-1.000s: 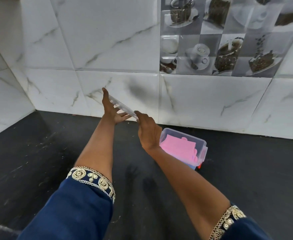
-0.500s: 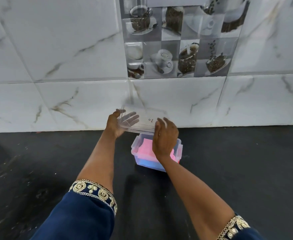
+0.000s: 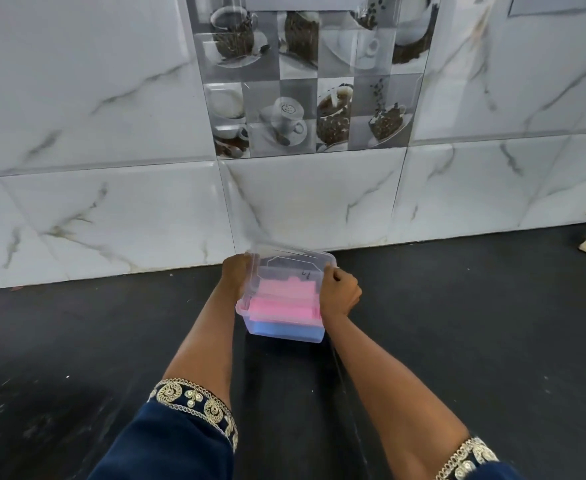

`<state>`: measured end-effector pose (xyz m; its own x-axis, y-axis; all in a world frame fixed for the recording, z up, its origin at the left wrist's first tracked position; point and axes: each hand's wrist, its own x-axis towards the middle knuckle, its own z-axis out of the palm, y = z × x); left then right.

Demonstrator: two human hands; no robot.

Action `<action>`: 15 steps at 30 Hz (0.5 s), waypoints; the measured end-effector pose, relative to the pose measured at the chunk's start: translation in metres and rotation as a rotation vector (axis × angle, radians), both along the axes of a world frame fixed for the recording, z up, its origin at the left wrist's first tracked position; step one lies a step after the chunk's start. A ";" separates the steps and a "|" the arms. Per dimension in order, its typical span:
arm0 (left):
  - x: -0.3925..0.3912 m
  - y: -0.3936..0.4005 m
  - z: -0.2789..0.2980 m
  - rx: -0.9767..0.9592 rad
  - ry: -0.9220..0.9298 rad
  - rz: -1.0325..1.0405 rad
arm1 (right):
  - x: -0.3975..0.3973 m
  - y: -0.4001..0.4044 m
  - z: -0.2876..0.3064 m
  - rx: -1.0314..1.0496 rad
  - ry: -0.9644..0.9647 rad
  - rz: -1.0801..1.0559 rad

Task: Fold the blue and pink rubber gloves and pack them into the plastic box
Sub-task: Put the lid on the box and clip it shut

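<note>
- A person's left hand (image 3: 238, 275) and right hand (image 3: 340, 292) grip the short ends of a clear lid (image 3: 293, 268), fingers closed on its edges — one hand at 9 o'clock, one at 3 o'clock, likely to keep it square.
- The lid sits tilted over the plastic box (image 3: 284, 332), its near edge not yet down.
- Inside, the folded pink gloves (image 3: 281, 303) lie on top of the blue gloves (image 3: 274, 328).
- The box stands on the black counter (image 3: 458, 323) near the tiled wall (image 3: 111, 220) — packing looks done, closing remains.
</note>
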<state>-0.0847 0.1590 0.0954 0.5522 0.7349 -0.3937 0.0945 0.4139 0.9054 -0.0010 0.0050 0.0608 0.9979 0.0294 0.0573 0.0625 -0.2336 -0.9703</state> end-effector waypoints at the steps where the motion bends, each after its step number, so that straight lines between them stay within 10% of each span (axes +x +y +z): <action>1: 0.001 -0.004 -0.004 -0.016 -0.010 -0.025 | -0.003 0.003 0.000 -0.025 -0.015 0.005; 9: -0.005 0.011 -0.021 0.170 0.180 -0.047 | -0.009 -0.007 -0.013 -0.444 -0.022 -0.116; 15: -0.005 0.006 -0.026 0.489 0.492 0.015 | -0.007 -0.006 -0.019 -0.322 0.135 -0.046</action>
